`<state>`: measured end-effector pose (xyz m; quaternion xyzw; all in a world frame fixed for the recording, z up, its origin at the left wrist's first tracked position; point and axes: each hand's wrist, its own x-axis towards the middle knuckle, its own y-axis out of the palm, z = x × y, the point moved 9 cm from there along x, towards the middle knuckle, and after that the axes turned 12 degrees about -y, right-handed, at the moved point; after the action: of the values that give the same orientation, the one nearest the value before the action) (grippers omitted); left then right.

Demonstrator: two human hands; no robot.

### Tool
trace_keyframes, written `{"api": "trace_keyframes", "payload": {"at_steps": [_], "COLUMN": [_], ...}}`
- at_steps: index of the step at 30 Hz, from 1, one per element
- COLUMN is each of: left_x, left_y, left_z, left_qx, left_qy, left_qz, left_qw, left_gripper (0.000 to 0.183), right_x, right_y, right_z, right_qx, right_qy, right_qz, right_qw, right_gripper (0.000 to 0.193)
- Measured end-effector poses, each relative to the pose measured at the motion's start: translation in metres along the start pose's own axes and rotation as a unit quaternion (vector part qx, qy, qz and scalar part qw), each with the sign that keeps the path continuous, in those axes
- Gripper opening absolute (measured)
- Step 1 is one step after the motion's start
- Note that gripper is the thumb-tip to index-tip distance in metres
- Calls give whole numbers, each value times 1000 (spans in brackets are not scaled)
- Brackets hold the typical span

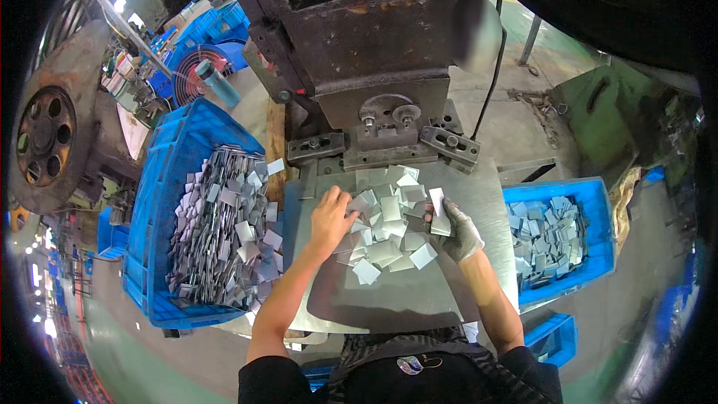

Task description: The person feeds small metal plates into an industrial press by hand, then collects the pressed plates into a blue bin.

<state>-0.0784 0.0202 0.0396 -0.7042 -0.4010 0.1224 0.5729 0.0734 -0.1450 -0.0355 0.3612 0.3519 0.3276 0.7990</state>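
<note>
Blk shirt (pixel 479 380) cut off btm, R gloved fingers (pixel 454 215) pinch metal pcs (pixel 440 223), L fingers (pixel 334 200) curled, grip unclear.

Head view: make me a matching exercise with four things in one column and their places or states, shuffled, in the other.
1. Left hand
2. Right hand
3. Teal bottle
4. Larger blue bin

A. Near the round red fan
B. Left of the worktable
C. Gloved, holding flat metal pieces
D. Bare, at the edge of the loose pile

Pairs: 1-D, 2-C, 3-A, 4-B
</note>
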Motion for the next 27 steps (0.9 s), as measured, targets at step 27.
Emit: {"api": "trace_keyframes", "payload": {"at_steps": [27], "left_x": [93], "left_y": [99], "left_z": [6], "left_qx": [-652], "left_qy": [-405], "left_qz": [196], "left_qw": [611], "left_gripper": [20], "right_x": [-35], "right_y": [14], "right_z": [-11], "right_qx": [28], "right_qy": [23], "right_qz": [14], "right_qw": [999], "right_gripper": [17]}}
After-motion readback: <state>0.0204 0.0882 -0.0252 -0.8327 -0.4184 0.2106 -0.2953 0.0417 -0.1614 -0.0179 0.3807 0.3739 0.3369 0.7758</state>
